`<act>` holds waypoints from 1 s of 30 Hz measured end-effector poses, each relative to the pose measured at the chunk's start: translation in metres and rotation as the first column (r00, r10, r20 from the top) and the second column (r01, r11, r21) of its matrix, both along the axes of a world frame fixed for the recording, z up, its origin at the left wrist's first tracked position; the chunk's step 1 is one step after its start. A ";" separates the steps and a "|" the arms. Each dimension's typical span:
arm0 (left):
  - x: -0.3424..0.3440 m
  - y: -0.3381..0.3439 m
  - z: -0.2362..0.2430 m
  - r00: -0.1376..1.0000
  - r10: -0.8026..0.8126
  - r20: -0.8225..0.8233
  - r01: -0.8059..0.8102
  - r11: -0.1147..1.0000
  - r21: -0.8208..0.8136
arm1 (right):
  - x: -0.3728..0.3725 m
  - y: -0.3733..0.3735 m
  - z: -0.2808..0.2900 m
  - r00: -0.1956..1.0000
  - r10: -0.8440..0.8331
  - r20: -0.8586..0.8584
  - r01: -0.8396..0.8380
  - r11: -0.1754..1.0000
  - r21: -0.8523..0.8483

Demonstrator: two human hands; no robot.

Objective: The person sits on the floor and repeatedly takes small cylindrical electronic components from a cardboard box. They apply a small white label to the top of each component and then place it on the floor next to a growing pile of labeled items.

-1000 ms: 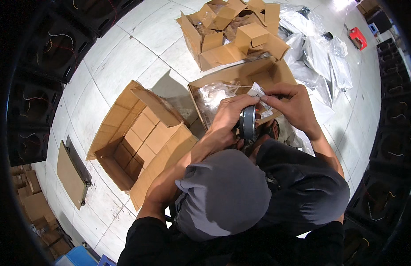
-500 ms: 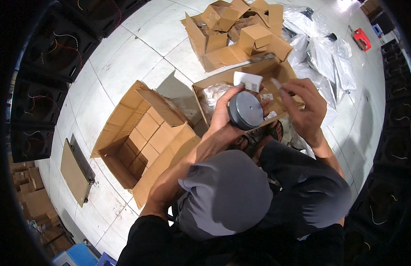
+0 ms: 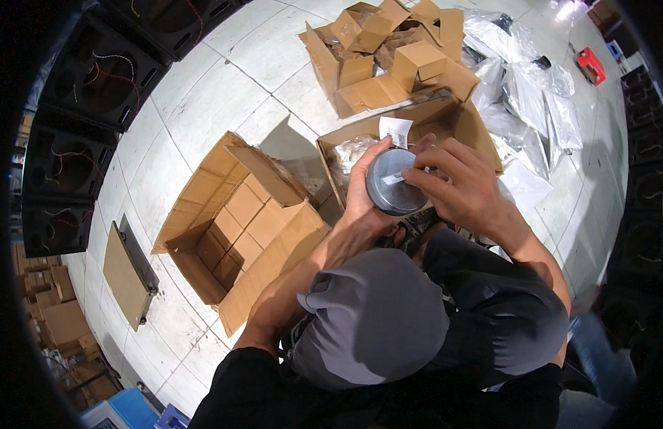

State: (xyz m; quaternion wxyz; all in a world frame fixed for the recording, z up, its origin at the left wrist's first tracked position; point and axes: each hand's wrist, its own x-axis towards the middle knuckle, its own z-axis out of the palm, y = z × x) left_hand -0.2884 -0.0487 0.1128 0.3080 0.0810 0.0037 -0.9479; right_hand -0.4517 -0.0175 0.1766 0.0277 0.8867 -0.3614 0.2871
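Observation:
A thick round grey disc-shaped part sits in my left hand, its flat face turned up and my fingers wrapped round its edge. A small white label lies against that face, pinched or pressed at one end by the fingertips of my right hand. A white sheet with dark print sticks up behind the disc, beside my left fingers. Below and beyond my hands stands an open shallow carton with clear plastic wrap in it.
An open carton holding several small brown boxes stands at left. Beyond are a carton of flattened boxes and plastic-wrapped bundles. Black speaker cabinets line the left side. A wheeled board lies on the floor. Blue cloth shows lower right.
My right hand has moved left and down, bringing the label onto the disc's face. The disc has tilted to face up more. Blue cloth has come into view at the lower right.

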 end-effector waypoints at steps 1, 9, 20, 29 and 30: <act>0.000 0.001 0.001 0.995 0.036 0.094 -0.036 0.999 0.001 | -0.001 -0.001 0.000 1.000 0.012 -0.014 -0.012 1.000 0.027; -0.006 -0.002 -0.002 0.978 0.114 0.172 -0.119 0.993 0.018 | -0.003 0.002 -0.003 0.999 0.012 -0.049 -0.007 0.994 0.107; -0.009 0.001 0.003 0.991 0.080 0.106 -0.088 0.993 0.072 | -0.004 0.003 -0.008 0.993 -0.074 0.091 0.085 0.988 -0.128; -0.004 0.001 -0.001 0.988 0.057 0.144 -0.070 0.994 0.083 | -0.007 -0.004 -0.004 0.998 0.057 -0.003 -0.056 0.993 0.105; -0.003 0.001 -0.001 0.993 0.040 0.108 -0.048 0.996 0.075 | -0.006 -0.003 -0.003 0.998 0.062 -0.009 -0.061 0.991 0.122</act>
